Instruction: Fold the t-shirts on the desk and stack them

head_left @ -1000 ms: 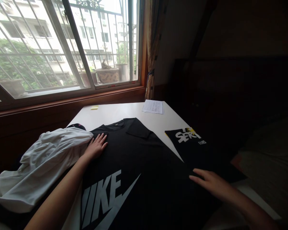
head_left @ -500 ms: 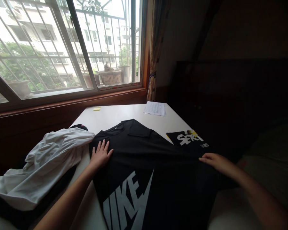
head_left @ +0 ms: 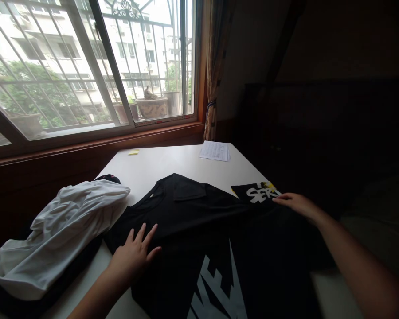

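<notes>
A black T-shirt (head_left: 193, 226) with a large grey printed logo lies across the table, its collar toward the far left and one sleeve folded over on its far side. Fingers spread, my left hand (head_left: 133, 252) rests over the shirt's left part, below the collar. My right hand (head_left: 294, 204) has its fingers pressed together at the shirt's right edge, pinching the black cloth. Just beyond those fingertips lies a black garment with white lettering and yellow patches (head_left: 252, 192), partly covered by the T-shirt.
A white garment (head_left: 76, 217) is heaped over dark cloth at the left. Papers (head_left: 215, 151) and a yellow note (head_left: 133, 151) lie on the far part of the white table (head_left: 173, 157). Beyond stand a barred window (head_left: 86, 71) and a tied curtain (head_left: 213, 79).
The T-shirt has turned and slid, its logo now lower and farther right. My left hand has moved nearer me, and my right hand has moved slightly away from me.
</notes>
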{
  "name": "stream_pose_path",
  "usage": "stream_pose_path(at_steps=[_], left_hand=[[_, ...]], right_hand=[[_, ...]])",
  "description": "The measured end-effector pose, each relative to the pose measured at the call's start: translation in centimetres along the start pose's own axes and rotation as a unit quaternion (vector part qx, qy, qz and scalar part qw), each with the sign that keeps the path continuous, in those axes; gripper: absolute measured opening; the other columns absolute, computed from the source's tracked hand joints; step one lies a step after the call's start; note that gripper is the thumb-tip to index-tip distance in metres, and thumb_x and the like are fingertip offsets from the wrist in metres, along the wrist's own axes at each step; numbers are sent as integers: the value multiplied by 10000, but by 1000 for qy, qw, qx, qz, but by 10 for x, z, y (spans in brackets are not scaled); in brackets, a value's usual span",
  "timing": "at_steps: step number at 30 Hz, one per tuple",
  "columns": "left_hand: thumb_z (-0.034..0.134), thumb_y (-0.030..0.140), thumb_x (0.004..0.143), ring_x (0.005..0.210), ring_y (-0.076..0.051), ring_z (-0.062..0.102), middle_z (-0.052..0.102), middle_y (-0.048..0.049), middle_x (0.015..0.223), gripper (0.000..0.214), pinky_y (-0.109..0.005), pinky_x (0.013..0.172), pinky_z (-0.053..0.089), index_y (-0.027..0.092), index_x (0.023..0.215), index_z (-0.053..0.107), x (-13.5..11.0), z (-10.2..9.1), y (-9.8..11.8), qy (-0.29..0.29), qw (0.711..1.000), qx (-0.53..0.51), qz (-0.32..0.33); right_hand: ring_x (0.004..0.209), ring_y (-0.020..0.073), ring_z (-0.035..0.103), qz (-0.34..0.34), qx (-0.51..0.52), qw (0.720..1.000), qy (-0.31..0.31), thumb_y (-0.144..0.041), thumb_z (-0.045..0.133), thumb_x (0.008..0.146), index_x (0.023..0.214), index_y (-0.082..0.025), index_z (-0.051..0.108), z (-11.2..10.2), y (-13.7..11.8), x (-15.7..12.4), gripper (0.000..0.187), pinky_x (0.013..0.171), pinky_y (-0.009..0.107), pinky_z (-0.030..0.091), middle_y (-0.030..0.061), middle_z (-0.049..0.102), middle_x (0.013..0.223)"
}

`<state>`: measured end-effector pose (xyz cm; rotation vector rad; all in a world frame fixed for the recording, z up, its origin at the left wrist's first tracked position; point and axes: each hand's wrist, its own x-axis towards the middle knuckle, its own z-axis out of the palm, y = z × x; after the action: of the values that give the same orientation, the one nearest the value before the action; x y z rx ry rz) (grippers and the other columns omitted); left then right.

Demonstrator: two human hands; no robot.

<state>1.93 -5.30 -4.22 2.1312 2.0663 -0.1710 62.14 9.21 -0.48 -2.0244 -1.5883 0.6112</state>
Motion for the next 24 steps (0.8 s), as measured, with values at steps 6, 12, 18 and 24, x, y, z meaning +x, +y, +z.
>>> stream_pose_path(at_steps=[6,12,18,24], left_hand=[[384,548,1024,1527,-314,307,394,-54,1630,603,-496,1226,307,260,1549,451,57,-44,-11,126,981,27,148],[298,452,1074,1566,-275,188,337,-90,1654,566,-506,1251,241,172,1550,424,162,-53,17,136,961,8,241],[248,502,1070,1573,-285,144,208,-118,1686,643,-528,1258,166,141,1598,319,227,-38,48,85,982,-7,166],[191,527,1057,1582,-275,98,149,-100,1704,671,-532,1262,102,173,1625,245,245,-28,40,92,992,-13,84]], right_hand=[[968,352,724,141,204,968,-34,-510,742,792,1277,-138,628,1,13,-22,623,821,407,538,231,747,1113],[1042,407,714,156,263,952,-32,-548,743,777,1434,-265,483,7,36,-68,760,745,447,570,209,744,1157],[1071,391,715,88,218,971,-46,-544,699,762,1498,-289,396,31,46,-99,836,844,453,592,171,740,1168],[1228,342,639,-5,74,996,46,-556,592,818,1366,-244,516,41,55,-92,635,1011,464,536,142,648,1364]])
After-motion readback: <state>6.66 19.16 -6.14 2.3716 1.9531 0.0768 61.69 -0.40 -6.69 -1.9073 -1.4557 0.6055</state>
